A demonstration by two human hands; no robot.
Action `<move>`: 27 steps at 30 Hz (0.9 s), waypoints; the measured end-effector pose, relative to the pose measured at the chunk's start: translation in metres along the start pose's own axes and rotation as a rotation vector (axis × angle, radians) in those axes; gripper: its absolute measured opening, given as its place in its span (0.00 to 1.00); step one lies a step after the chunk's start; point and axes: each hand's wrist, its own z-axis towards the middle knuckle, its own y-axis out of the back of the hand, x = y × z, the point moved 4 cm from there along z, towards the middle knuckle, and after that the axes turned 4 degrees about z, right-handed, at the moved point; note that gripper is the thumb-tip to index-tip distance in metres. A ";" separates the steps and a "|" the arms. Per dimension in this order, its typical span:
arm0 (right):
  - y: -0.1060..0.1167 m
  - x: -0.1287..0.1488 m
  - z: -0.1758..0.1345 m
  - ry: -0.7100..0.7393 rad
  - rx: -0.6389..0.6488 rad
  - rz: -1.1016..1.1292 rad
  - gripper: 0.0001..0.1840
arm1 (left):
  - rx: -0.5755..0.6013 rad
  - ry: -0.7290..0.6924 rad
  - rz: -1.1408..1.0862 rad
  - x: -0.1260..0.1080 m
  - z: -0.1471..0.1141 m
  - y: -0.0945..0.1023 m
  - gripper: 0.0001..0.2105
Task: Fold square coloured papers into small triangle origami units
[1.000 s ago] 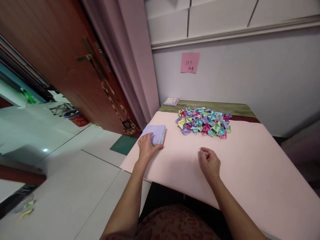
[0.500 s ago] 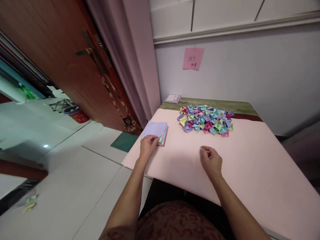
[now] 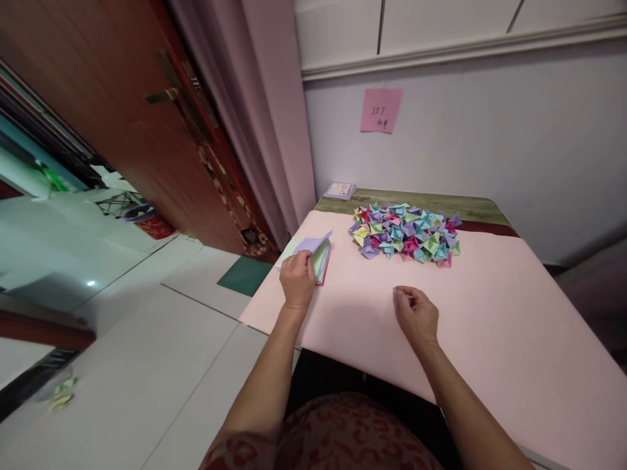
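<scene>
My left hand (image 3: 298, 277) pinches the near edge of a purple paper sheet (image 3: 313, 243), which is bent up off the stack of coloured paper (image 3: 321, 264) at the table's left side. A pale green sheet shows directly beneath it, and a red one at the bottom. My right hand (image 3: 417, 312) hovers or rests near the middle of the table with its fingers curled together; whether something small is in them I cannot make out. Beyond it lies a heap of small folded paper pieces (image 3: 404, 232) in many colours.
A pink cover (image 3: 490, 313) lies over the table, leaving a green wood-grain strip bare at the back. A small pack of cards or paper (image 3: 340, 190) sits in the far left corner. Behind are a wall with a pink note (image 3: 381, 111), a curtain (image 3: 279, 98) and a door (image 3: 127, 117).
My left hand has lifted the purple sheet from the stack and moved slightly to the right, uncovering the pale green one. The right hand has hardly moved.
</scene>
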 end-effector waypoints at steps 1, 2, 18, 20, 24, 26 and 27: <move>0.000 0.000 0.000 -0.002 0.000 -0.002 0.19 | -0.001 0.000 0.015 0.000 0.000 -0.003 0.10; 0.000 0.000 0.000 -0.006 0.001 -0.003 0.19 | 0.000 0.003 0.023 0.002 0.000 -0.005 0.11; -0.001 0.000 0.001 -0.001 0.014 -0.003 0.21 | 0.249 0.433 -0.382 0.037 -0.005 -0.019 0.17; 0.000 0.000 0.002 0.002 0.017 -0.004 0.21 | 0.248 0.434 -0.377 0.040 -0.005 -0.018 0.16; 0.000 -0.001 0.002 0.006 0.022 -0.005 0.21 | 0.097 0.457 -0.321 0.040 0.000 -0.007 0.12; 0.000 -0.001 0.001 0.006 0.026 -0.005 0.21 | -0.042 0.420 -0.305 0.030 0.006 0.003 0.11; -0.001 -0.001 0.000 0.002 0.025 0.001 0.21 | -0.098 0.371 -0.312 0.021 0.008 0.008 0.10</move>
